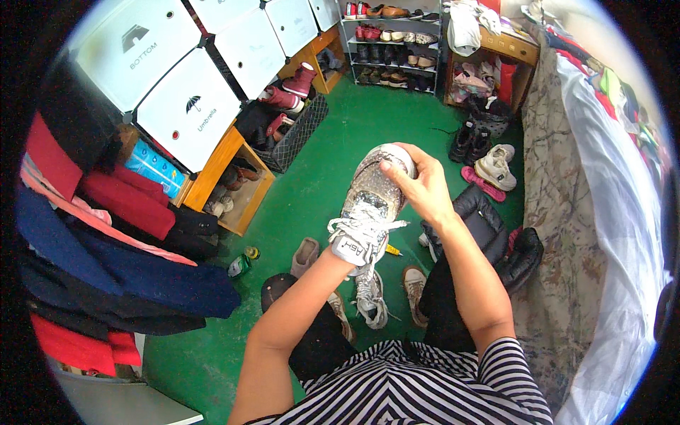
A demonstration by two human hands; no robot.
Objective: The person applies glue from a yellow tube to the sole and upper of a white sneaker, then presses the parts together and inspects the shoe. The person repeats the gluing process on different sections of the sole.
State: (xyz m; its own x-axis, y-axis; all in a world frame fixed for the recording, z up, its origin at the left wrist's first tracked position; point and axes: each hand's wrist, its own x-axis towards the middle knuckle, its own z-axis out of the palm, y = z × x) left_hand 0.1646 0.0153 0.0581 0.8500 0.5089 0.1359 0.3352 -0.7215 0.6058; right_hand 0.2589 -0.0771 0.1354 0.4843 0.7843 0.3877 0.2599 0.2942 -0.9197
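Note:
A worn white-and-grey sneaker [374,185] with glittery mesh and loose white laces is held up in front of me, toe pointing away. My left hand [340,263] reaches into its opening and bears it up; the fingers are hidden inside. At the toe, my right hand [423,185] grips the shoe, thumb on top and fingers round the far side. Below, a second laced sneaker [370,303] lies on the floor between my feet. Beside it is a small yellow item [393,250], partly covered.
Left stand white cube cabinets [188,106], a wooden cubby [248,205] and a dark crate of shoes [301,134]. A shoe rack [389,53] is at the back. Right are white sneakers [496,168], a black padded jacket [482,219] and a covered sofa [559,248]. A green container [239,266] stands left.

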